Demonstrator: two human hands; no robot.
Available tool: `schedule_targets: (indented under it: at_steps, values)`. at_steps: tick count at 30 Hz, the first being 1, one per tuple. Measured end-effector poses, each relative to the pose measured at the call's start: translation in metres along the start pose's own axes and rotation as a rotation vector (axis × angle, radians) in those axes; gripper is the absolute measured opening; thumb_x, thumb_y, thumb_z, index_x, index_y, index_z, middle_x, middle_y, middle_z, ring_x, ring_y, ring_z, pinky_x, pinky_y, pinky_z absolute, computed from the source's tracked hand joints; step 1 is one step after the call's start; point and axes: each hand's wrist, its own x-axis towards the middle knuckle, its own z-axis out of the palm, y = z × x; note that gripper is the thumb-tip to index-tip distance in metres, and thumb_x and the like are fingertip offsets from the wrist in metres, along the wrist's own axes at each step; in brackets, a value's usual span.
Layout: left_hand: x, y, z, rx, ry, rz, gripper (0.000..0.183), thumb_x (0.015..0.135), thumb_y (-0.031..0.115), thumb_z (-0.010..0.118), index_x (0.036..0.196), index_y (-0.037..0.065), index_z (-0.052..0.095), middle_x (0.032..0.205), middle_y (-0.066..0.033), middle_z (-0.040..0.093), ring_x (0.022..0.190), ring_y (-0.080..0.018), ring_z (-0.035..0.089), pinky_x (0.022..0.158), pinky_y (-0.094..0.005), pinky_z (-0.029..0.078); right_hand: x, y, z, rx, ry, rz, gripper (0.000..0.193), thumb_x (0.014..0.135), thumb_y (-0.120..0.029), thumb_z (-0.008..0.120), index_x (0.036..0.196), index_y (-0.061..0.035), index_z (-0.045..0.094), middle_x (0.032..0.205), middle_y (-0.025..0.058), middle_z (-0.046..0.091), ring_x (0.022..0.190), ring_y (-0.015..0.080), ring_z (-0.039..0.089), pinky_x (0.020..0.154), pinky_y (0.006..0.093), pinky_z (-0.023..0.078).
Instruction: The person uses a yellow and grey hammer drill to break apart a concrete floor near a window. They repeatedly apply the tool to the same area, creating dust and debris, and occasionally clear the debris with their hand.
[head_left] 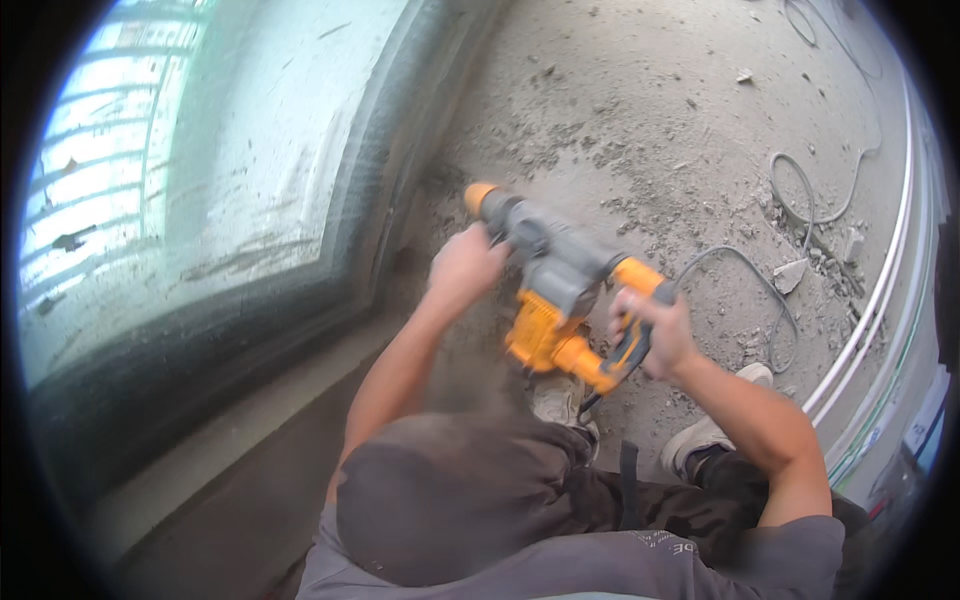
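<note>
An orange and grey rotary hammer [560, 262] lies slantwise across the middle of the view, its orange-tipped front end up at the left. My right hand [658, 328] wraps round its rear handle. Near the front end, my left hand [466, 268] is closed on the tool; its fingers are partly hidden and slightly blurred. The orange motor housing [540, 330] hangs on the side toward my body. Whether a bit sits in the nose I cannot make out. Beneath the tool is the dusty concrete floor [600, 130].
Left of me stands a large glass pane [270, 130] in a dark frame [345, 215]. Rubble [600, 155] is strewn ahead, with a bigger chunk [790, 275] at the right. A grey cable [790, 205] loops over the floor. White pipes [868, 318] run along the right side. My shoes [700, 440] are below.
</note>
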Motion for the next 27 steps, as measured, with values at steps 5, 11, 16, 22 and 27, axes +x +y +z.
schedule_targets:
  at_steps: [5, 11, 16, 22, 27]
  values:
    - [-0.068, 0.073, 0.021, -0.088, -0.160, 0.012, 0.047, 0.110, 0.042, 0.062, 0.115, -0.005, 0.060, 0.105, -0.0316, 0.077, 0.102, -0.0519, 0.076, 0.091, -0.0604, 0.060, -0.059, -0.041, -0.072, -0.141, 0.042, -0.153, 0.030, 0.095, -0.013, 0.075, 0.121, -0.0002, 0.067, 0.086, 0.0113, 0.071, 0.070, 0.0224, 0.069, 0.062, 0.0379, 0.058]
    - [-0.064, 0.057, 0.012, -0.135, -0.085, -0.006, 0.049, 0.105, 0.043, 0.068, 0.109, -0.006, 0.062, 0.097, -0.0324, 0.076, 0.098, -0.0533, 0.075, 0.088, -0.0591, 0.059, -0.063, -0.026, -0.044, -0.127, 0.100, -0.168, 0.028, 0.096, -0.008, 0.075, 0.120, 0.0029, 0.067, 0.086, 0.0122, 0.072, 0.069, 0.0213, 0.069, 0.064, 0.0355, 0.058]
    - [-0.044, 0.016, 0.003, -0.170, 0.058, -0.012, 0.045, 0.096, 0.038, 0.074, 0.108, -0.004, 0.066, 0.093, -0.0312, 0.077, 0.095, -0.0507, 0.077, 0.086, -0.0593, 0.060, -0.057, -0.031, 0.011, -0.247, -0.004, -0.220, 0.025, 0.100, -0.008, 0.079, 0.120, 0.0030, 0.069, 0.096, 0.0078, 0.075, 0.080, 0.0147, 0.072, 0.073, 0.0319, 0.059]
    - [-0.003, -0.016, 0.008, -0.433, 0.167, 0.069, 0.046, 0.093, 0.036, 0.081, 0.111, -0.005, 0.074, 0.098, -0.0272, 0.080, 0.096, -0.0407, 0.080, 0.086, -0.0483, 0.060, -0.041, -0.027, 0.068, -0.409, -0.042, -0.329, 0.040, 0.097, -0.015, 0.090, 0.125, 0.0009, 0.067, 0.116, 0.0058, 0.077, 0.103, 0.0107, 0.072, 0.092, 0.0303, 0.058]
    - [0.014, -0.052, 0.022, -0.666, 0.170, 0.091, 0.042, 0.092, 0.028, 0.085, 0.119, -0.003, 0.078, 0.103, -0.0120, 0.083, 0.096, -0.0169, 0.075, 0.089, -0.0367, 0.059, -0.029, -0.002, 0.107, -0.508, -0.066, -0.367, 0.049, 0.093, -0.021, 0.095, 0.125, -0.0007, 0.065, 0.109, 0.0076, 0.078, 0.097, 0.0126, 0.073, 0.089, 0.0324, 0.058]
